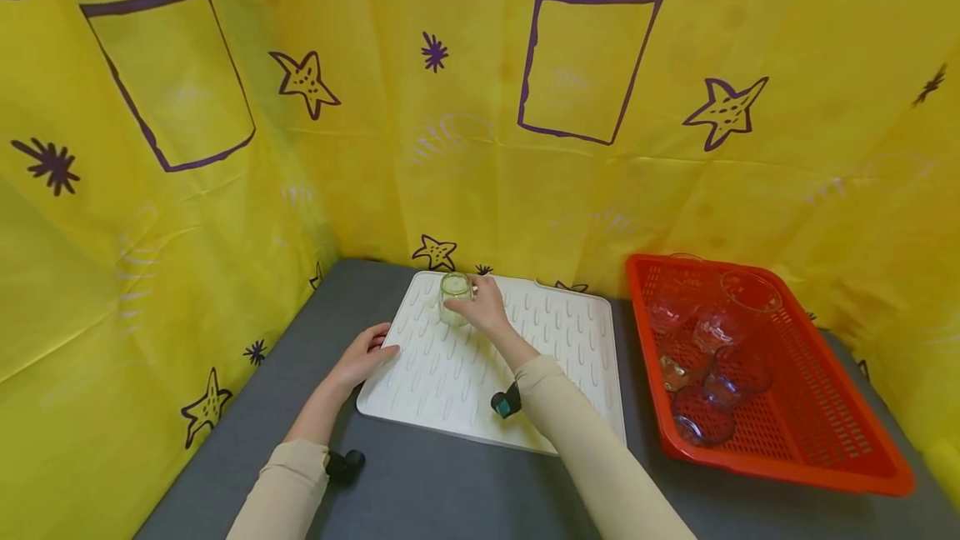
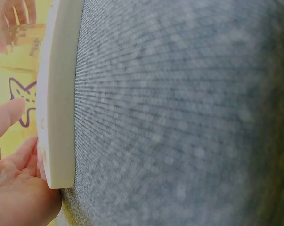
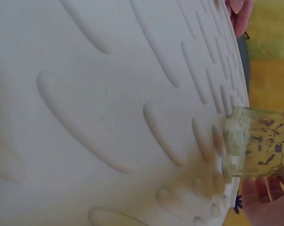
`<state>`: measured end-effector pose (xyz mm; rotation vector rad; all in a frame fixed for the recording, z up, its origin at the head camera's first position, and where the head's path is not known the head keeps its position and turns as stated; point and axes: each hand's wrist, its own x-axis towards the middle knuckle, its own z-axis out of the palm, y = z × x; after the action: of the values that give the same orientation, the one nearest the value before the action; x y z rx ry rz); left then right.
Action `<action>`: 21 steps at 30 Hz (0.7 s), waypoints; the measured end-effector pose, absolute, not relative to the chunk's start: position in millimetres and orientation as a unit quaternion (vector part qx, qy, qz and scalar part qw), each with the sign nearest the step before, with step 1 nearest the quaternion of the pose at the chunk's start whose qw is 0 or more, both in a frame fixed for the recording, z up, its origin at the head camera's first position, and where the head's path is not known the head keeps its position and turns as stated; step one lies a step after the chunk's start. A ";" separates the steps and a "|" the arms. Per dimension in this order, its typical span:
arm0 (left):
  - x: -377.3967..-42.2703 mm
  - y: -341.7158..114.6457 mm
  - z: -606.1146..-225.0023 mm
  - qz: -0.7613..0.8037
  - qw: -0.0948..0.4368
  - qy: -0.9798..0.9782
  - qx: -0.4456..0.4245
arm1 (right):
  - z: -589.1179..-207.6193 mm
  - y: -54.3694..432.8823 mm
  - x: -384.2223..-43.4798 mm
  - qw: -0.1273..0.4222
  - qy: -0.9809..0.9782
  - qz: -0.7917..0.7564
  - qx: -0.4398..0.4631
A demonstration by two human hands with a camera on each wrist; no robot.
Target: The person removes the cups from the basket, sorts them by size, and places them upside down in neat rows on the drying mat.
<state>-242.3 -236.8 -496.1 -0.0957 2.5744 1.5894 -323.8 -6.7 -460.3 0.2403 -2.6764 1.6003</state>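
A small clear glass [image 1: 454, 315] with a faint green tint stands near the far left corner of a white ribbed drying mat [image 1: 427, 390]. Around its side my right hand [image 1: 489, 307] grips it, thumb in front and fingers at the far side. In the right wrist view the glass [image 3: 259, 141] has one end against the mat's surface. My left hand [image 1: 363, 359] rests at the mat's left edge. In the left wrist view its thumb [image 2: 9, 117] stands apart above the mat while the fingers [image 2: 24, 153] touch the edge.
To the right of the mat, a red perforated plastic basket [image 1: 862, 473] holds several clear and tinted glass pieces [image 1: 738, 373]. Grey cloth [image 1: 442, 490] covers the table. Yellow curtains [image 1: 480, 190] with dark drawings hang close behind and on the left.
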 end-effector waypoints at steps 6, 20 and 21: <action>-241.9 -236.0 -496.1 0.526 0.061 0.848 -0.030 | -458.4 -3.5 -322.0 0.004 -0.858 0.507 0.083; -241.6 -236.7 -493.6 0.524 0.077 0.847 -0.044 | -451.9 13.7 -309.8 0.014 -0.852 0.516 0.086; -241.3 -237.3 -493.5 0.524 0.077 0.847 -0.044 | -452.1 15.8 -307.8 0.012 -0.851 0.518 0.084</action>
<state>-241.3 -237.3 -493.5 -0.1325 2.5383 1.5684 -307.8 15.8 -452.1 0.2606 -2.6543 1.6160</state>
